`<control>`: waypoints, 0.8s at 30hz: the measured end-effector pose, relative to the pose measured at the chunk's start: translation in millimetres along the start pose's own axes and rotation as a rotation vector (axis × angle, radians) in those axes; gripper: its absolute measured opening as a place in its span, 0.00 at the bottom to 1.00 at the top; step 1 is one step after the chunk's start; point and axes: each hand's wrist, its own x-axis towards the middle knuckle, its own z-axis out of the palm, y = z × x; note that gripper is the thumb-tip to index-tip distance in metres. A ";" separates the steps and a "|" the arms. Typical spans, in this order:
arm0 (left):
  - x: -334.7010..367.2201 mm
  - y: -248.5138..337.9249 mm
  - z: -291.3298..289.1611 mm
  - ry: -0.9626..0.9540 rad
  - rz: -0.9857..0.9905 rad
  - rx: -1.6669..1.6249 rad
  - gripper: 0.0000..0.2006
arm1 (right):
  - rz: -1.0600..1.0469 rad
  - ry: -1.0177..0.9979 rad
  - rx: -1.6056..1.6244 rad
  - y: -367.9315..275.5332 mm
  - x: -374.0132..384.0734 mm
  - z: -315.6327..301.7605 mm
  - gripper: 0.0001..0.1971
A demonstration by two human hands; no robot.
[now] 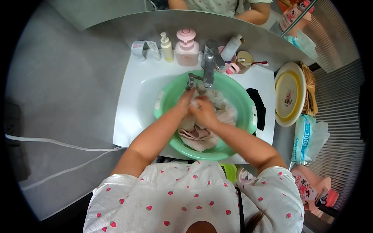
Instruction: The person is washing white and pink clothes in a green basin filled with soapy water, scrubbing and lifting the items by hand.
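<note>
Both hands work together inside the green plastic basin (167, 97), which sits in the white washbasin (136, 101) under the chrome tap (209, 64); the left hand (185, 101) and the right hand (204, 110) are pressed close, each grip closed on a fold of the pale wet cloth (200, 136), bunching it between them just below the spout; the rest of the cloth lies heaped toward the near rim of the basin. The step in hand looks like scrubbing the cloth against itself; whether water runs from the tap cannot be told. The next move likely calls for shifting both grips to a fresh fold, keeping the cloth low in the basin. A pink pump bottle (187, 48) and a smaller cream one (166, 47) stand behind on the surface.
</note>
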 end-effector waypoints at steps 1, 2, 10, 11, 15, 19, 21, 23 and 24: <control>29.4 3.7 -54.3 -0.207 0.242 0.337 0.23 | -0.045 -0.001 0.089 -44.7 -12.8 8.8 0.08; 40.0 2.8 -83.9 -0.413 0.468 0.688 0.20 | -0.078 0.007 0.172 -76.6 -23.1 14.8 0.08; -73.6 -28.4 80.0 0.049 0.090 0.141 0.14 | 0.421 0.538 0.215 30.5 14.9 0.1 0.13; -80.1 -25.9 82.9 0.034 0.103 0.143 0.13 | 0.371 0.561 0.097 28.1 13.2 3.3 0.13; -83.2 5.1 63.8 -0.129 -0.079 0.133 0.11 | 0.063 0.477 0.033 -35.7 -18.7 29.8 0.12; -90.6 0.6 66.8 -0.218 0.088 0.278 0.10 | 0.100 0.578 -0.076 -29.6 -5.0 18.2 0.09; -102.1 -12.2 93.5 0.080 0.093 0.226 0.10 | 0.194 0.492 0.062 -4.2 13.3 -12.5 0.10; -102.2 -13.4 89.2 0.063 0.108 0.162 0.10 | 0.037 0.439 0.077 15.1 18.5 -20.5 0.13; -101.0 -12.8 86.4 0.047 0.112 0.103 0.11 | 0.034 0.440 0.075 28.1 22.8 -29.4 0.13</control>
